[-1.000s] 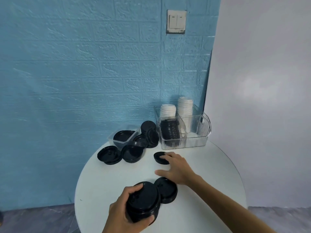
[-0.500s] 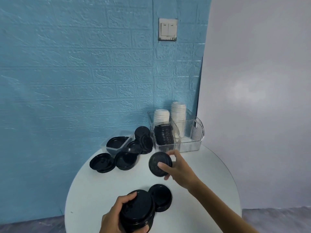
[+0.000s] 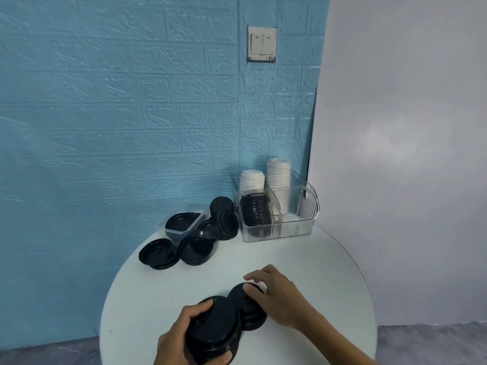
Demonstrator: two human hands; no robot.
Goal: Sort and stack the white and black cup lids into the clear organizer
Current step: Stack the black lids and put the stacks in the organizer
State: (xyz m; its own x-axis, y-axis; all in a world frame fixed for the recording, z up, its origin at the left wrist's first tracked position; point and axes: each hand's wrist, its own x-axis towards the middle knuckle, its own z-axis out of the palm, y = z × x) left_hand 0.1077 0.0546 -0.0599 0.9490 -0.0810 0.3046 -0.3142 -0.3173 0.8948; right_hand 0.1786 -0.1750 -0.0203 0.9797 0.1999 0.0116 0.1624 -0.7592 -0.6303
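Note:
My left hand [image 3: 176, 341] grips a stack of black lids [image 3: 213, 330] low at the table's front edge. Right beside it lies a smaller pile of black lids [image 3: 246, 306], and my right hand [image 3: 274, 296] holds the top lid of that pile with curled fingers. The clear organizer [image 3: 297, 227] stands at the back of the table against the blue wall. It holds a row of black lids [image 3: 257, 213] on edge in front and two stacks of white lids [image 3: 278, 177] behind.
More loose black lids [image 3: 159, 255] lie at the table's back left, some leaning on a small clear tub [image 3: 181, 221] with lids in it. The round white table [image 3: 316, 272] ends close on every side. A light switch [image 3: 261, 44] is on the wall.
My right hand picked a black lid up from mid-table, carried it back toward me and set it on the small pile beside my left hand. The left hand kept its stack.

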